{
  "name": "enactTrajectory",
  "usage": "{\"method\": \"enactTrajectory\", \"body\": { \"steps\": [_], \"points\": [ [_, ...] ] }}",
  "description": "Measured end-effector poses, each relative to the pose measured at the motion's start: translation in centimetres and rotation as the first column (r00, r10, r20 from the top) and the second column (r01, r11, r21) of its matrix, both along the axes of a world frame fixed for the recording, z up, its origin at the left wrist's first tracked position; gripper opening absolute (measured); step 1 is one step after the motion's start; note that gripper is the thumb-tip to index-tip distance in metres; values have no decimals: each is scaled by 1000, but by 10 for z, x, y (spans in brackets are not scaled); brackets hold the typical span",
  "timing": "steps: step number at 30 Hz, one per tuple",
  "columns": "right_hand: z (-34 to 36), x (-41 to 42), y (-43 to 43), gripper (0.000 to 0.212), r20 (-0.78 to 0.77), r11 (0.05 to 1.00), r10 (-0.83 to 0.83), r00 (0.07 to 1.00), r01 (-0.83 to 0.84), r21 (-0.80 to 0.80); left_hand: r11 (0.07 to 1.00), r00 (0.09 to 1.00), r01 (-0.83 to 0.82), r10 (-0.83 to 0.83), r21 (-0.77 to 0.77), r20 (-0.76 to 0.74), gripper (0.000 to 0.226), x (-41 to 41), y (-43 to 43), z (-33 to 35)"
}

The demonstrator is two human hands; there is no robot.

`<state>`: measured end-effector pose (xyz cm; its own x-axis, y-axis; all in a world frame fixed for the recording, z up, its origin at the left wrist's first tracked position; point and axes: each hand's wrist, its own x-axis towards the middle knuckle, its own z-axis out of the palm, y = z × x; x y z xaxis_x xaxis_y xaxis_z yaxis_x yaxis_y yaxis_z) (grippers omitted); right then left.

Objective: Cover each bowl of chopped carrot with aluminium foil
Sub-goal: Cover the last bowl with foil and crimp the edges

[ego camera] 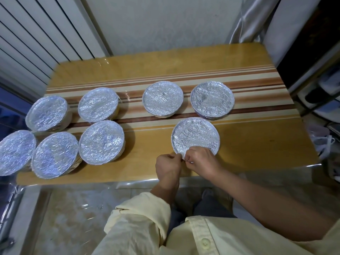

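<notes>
Bowl [193, 133] foil [206, 142] pinched w/ hands [168, 167] [204, 161]; foiled bowls [162, 99]: 2 behind, 5 left.

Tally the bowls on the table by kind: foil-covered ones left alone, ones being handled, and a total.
Untouched foil-covered bowls: 7
Foil-covered bowl pinched by left hand and right hand: 1
Total: 8 bowls

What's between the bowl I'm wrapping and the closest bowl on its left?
Only bare table, in the head view, between that bowl and its left neighbour.
</notes>
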<state>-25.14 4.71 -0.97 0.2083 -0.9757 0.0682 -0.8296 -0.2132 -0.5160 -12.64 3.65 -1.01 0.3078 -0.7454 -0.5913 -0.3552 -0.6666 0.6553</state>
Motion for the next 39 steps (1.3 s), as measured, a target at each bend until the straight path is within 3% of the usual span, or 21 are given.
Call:
{"method": "enactTrajectory", "body": {
  "steps": [2,9,17,23,29,36,39],
  "points": [
    [0,1,-1,24,7,1000,-6,1000,6,-6,999,999,35,-35,4,18,32,1,0,-1],
    [-1,-1,3,19,59,997,75,995,-76,21,993,983,116,-117,22,142,22,6,-4,4],
    [0,-19,11,29,-26,984,144,989,-146,-98,989,983,147,-147,10,114,38,13,-18,7],
    [-1,-12,9,25,-11,993,106,994,-106,-50,995,992,99,-99,-1,73,41,9,-3,-1],
    [0,-9,7,24,9,996,92,996,-92,-20,996,993,90,-90,13,77,26,-3,3,0],
    [-1,-8,6,21,15,996,84,996,-84,3,1000,1000,4,-4,11,-13,32,-3,6,-7],
    [-1,-7,6,21,7,997,79,997,-79,20,999,999,-39,40,33,-35,25,-6,6,-8]
  ]
}}
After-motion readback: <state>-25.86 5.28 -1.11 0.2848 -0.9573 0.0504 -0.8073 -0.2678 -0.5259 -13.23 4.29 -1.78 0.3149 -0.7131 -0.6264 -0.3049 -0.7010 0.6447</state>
